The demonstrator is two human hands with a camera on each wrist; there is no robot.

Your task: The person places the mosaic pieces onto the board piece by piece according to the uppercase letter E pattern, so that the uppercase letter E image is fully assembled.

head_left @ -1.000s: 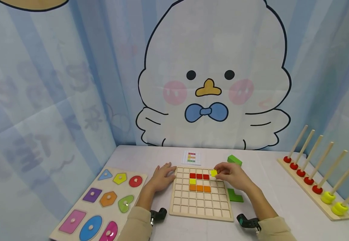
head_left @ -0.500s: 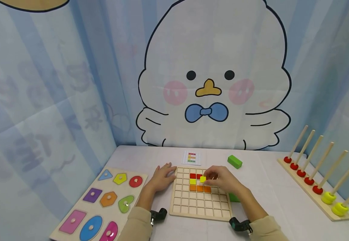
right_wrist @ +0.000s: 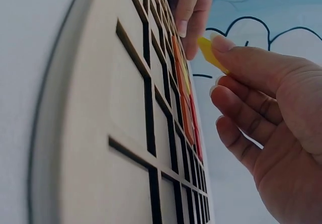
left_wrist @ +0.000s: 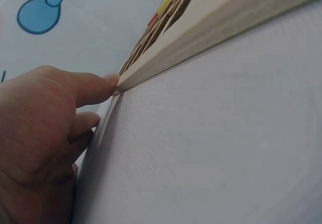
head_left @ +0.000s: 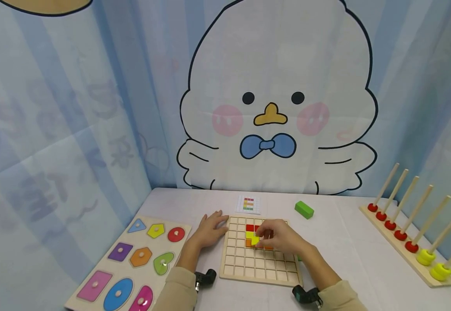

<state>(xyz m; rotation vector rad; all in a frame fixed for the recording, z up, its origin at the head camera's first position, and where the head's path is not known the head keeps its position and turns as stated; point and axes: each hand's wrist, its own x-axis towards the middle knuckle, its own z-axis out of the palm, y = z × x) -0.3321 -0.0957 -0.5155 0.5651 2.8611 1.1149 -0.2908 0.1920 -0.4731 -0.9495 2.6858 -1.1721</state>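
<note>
My right hand (head_left: 281,236) is over the wooden grid board (head_left: 260,273), pinching a small yellow square tile (head_left: 254,241) between thumb and fingers. The tile is tilted and overlaps the orange row in the head view. In the right wrist view, the yellow tile (right_wrist: 212,57) stands off the grid's face. On the board lie red tiles (head_left: 250,227), a yellow tile (head_left: 248,235) and orange tiles (head_left: 248,243), partly covered by the hand. My left hand (head_left: 211,230) rests at the board's upper left; its thumb (left_wrist: 95,87) touches the corner in the left wrist view.
A printed pattern card (head_left: 248,204) lies behind the board, and a green block (head_left: 304,210) to its right. A shape puzzle board (head_left: 122,265) fills the left side. On the right stands a peg rack (head_left: 408,247) with red and yellow beads.
The right hand has carried the yellow tile leftward from the board's upper right edge to the coloured rows, then slightly nearer. The left hand has stayed in place.
</note>
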